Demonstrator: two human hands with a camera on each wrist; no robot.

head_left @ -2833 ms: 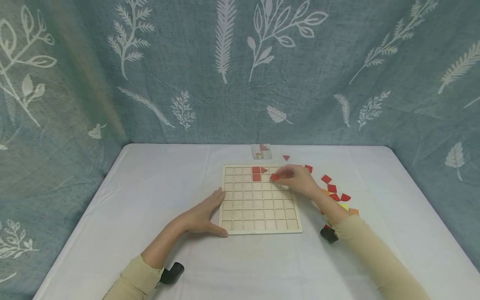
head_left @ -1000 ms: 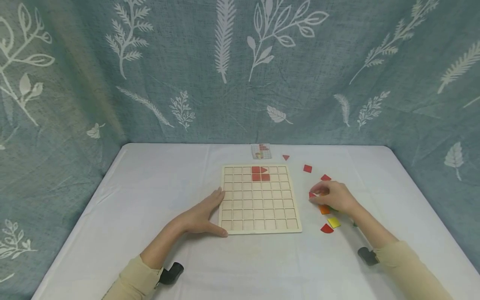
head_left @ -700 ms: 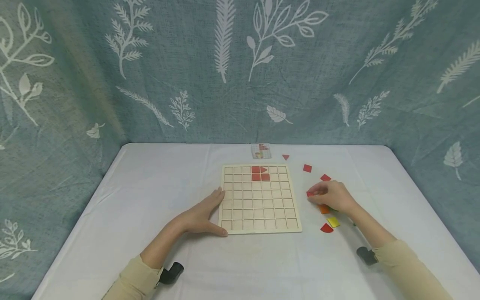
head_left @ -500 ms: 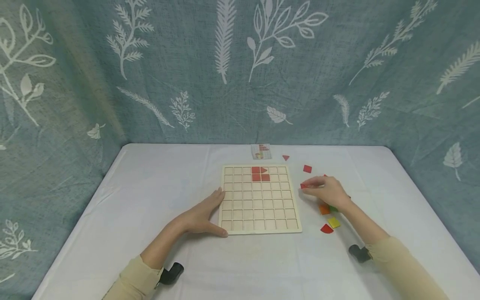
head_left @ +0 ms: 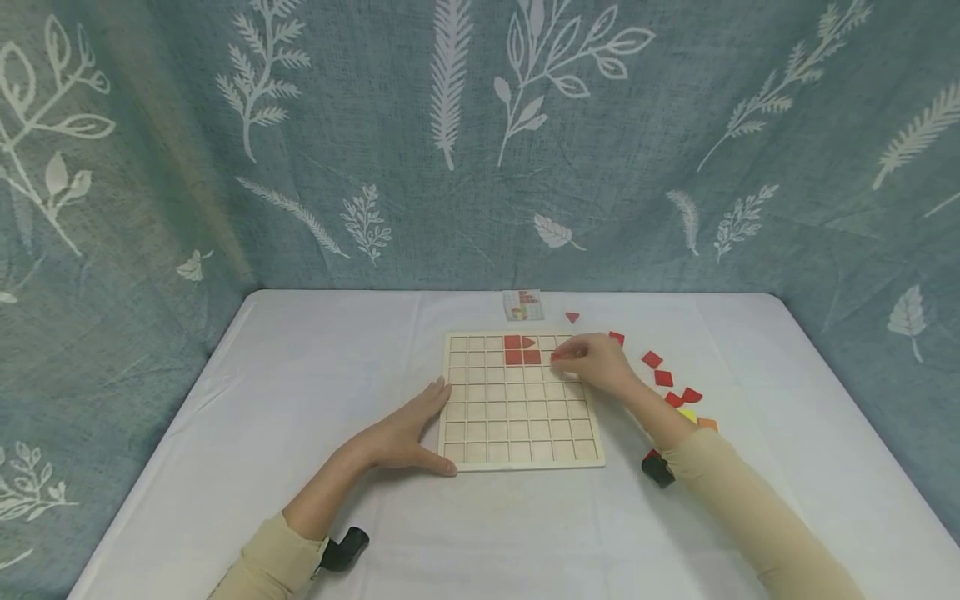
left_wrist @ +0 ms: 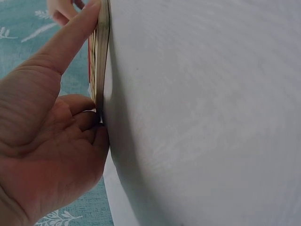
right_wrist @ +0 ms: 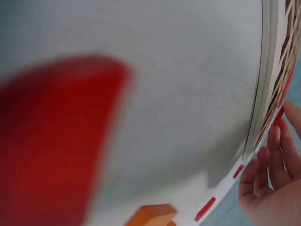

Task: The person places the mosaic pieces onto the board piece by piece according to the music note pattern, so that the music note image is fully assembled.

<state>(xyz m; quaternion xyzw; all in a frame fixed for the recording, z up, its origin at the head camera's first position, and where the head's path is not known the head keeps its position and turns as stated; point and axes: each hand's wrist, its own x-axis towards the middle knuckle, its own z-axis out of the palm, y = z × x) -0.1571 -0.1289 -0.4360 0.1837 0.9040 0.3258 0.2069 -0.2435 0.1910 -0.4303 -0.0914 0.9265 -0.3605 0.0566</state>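
Observation:
A wooden grid board point(head_left: 497, 429) lies on the table, with several red tiles point(head_left: 513, 357) set in its far rows: squares and one triangle. My left hand point(head_left: 405, 432) rests against the board's left side, fingers spread along the edge and thumb at the near corner. Over the right part of the far rows, my right hand point(head_left: 596, 362) pinches a small red tile point(head_left: 556, 356) between thumb and fingertips. That tile also shows in the right wrist view, right at the board's edge; its full shape is hidden by the fingers.
Loose red tiles point(head_left: 663, 378) lie right of the board, with yellow point(head_left: 687, 413) and orange point(head_left: 707, 424) pieces partly behind the right forearm. A red triangle point(head_left: 572, 317) and a small pattern card point(head_left: 523, 305) sit beyond the board. A blurred red piece point(right_wrist: 51, 136) fills the right wrist view's left side.
A red square has been set in beside the lower red square. My right hand then went to the loose tiles and has come back left over the board with another red tile. The left hand stays.

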